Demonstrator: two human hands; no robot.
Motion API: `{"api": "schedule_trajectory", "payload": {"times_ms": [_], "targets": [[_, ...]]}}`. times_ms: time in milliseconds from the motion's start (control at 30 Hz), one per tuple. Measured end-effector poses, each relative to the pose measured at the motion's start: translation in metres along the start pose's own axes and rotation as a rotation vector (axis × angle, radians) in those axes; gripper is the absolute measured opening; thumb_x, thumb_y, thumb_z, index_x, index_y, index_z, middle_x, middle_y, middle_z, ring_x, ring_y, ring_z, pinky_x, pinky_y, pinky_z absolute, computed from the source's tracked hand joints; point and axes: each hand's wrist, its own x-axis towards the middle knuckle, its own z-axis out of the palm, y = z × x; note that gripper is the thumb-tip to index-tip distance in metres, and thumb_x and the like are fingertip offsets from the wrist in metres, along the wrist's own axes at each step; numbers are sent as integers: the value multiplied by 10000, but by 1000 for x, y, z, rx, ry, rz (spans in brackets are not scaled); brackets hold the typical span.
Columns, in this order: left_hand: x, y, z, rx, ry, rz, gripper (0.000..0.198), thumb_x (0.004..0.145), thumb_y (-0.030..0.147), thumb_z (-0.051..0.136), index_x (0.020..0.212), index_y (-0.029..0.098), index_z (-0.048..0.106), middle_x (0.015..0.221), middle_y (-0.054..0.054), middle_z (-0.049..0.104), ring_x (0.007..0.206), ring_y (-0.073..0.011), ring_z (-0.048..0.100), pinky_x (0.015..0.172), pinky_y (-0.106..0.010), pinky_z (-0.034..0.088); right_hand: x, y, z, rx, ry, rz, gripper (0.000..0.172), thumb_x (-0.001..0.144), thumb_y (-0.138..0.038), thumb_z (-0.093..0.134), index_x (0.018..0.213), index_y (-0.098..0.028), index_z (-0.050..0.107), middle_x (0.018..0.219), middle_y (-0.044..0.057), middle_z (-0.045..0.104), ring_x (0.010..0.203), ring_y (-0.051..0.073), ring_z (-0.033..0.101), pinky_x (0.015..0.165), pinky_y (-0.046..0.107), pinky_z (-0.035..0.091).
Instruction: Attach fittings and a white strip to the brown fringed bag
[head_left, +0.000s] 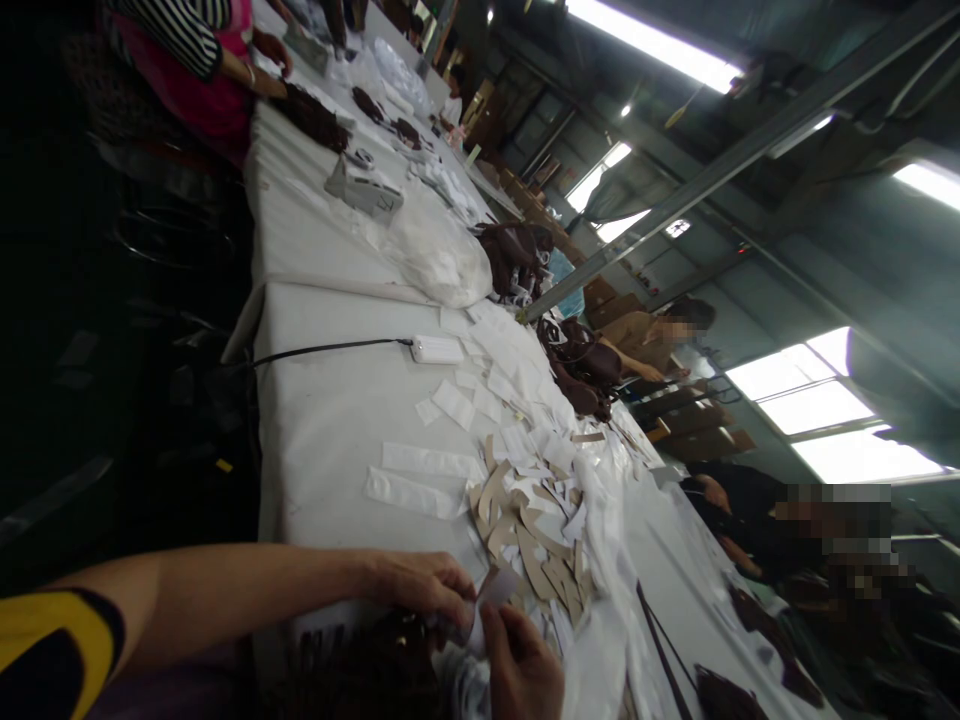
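My left hand [424, 590] and my right hand [521, 665] meet at the bottom of the view, both pinching a small white strip of paper or fabric [491, 595] between their fingertips. Just beyond them lies a heap of tan curved cardboard pieces [532, 530] mixed with white slips. Dark brown material [375, 650] lies under my hands at the table's near edge. The view is strongly tilted.
A long table under a white cloth [330, 420] runs away from me. On it lie white strips [427, 462], a white power block with a black cable [436, 349], a white bag [439, 255] and brown leather piles [581, 365]. Other people work along both sides.
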Motion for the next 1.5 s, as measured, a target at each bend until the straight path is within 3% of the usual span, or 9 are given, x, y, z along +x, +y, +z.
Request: {"api": "schedule_trajectory", "payload": {"times_ms": [233, 333, 467, 633, 800, 933, 1100, 1233, 1500], "targets": [[0, -4, -1, 242, 165, 70, 252, 647, 284, 746, 866, 171, 696, 601, 77, 534, 571, -100, 482, 527, -190, 365, -1, 12, 6, 129, -1, 58, 575, 690, -562, 662, 1085, -154, 573, 684, 13, 675, 670, 211, 607, 678, 309, 450], [1, -8, 0, 429, 168, 181, 206, 642, 248, 767, 827, 168, 722, 578, 89, 506, 582, -90, 466, 538, -184, 345, 7, 2, -5, 223, -256, 55, 664, 684, -486, 704, 1206, -122, 518, 617, -25, 639, 607, 186, 594, 627, 285, 452], [-1, -9, 2, 510, 120, 238, 228, 686, 237, 753, 906, 180, 728, 584, 90, 520, 578, -88, 488, 532, -171, 355, 18, -16, -18, 44, -598, -12, 278, 744, -414, 634, 770, -147, 704, 709, 37, 692, 714, 210, 631, 628, 263, 433], [1, -6, -2, 515, 208, 193, 301, 700, 362, 748, 929, 170, 712, 632, 70, 554, 598, -96, 501, 536, -173, 362, 22, -14, -11, -250, -301, -187, 237, 748, -371, 550, 705, -213, 721, 683, 33, 707, 678, 219, 642, 634, 287, 417], [2, -5, -4, 593, 182, 202, 281, 728, 379, 711, 911, 167, 714, 621, 67, 515, 602, -95, 495, 535, -171, 351, 14, -3, -7, -168, -164, -221, 265, 769, -428, 561, 769, -223, 728, 747, 48, 725, 719, 224, 653, 689, 294, 446], [-2, -5, -1, 608, 173, 246, 166, 721, 267, 708, 858, 173, 711, 575, 83, 490, 546, -79, 469, 514, -167, 337, 14, -14, -16, -212, -348, -180, 244, 760, -376, 554, 681, -207, 711, 629, 13, 684, 609, 186, 621, 586, 256, 427], [-3, -6, 0, 685, 145, 258, 129, 720, 296, 721, 764, 177, 700, 515, 86, 449, 533, -90, 462, 510, -183, 326, 23, -39, -26, -314, -503, -137, 341, 694, -228, 526, 956, -186, 741, 646, 1, 703, 591, 181, 626, 549, 239, 416], [0, -9, -2, 689, 93, 282, 137, 707, 246, 734, 830, 189, 713, 563, 84, 500, 567, -96, 484, 543, -179, 350, 29, -51, -25, -468, -620, -184, 278, 665, -185, 498, 728, -199, 769, 584, -1, 680, 596, 172, 623, 523, 220, 357], [4, -11, -3, 738, 105, 210, 139, 707, 294, 731, 795, 190, 708, 551, 68, 472, 551, -118, 469, 528, -209, 337, 38, -47, -13, -683, -606, -283, 183, 679, -169, 509, 601, -161, 676, 537, 19, 636, 593, 175, 630, 510, 231, 290]]}}
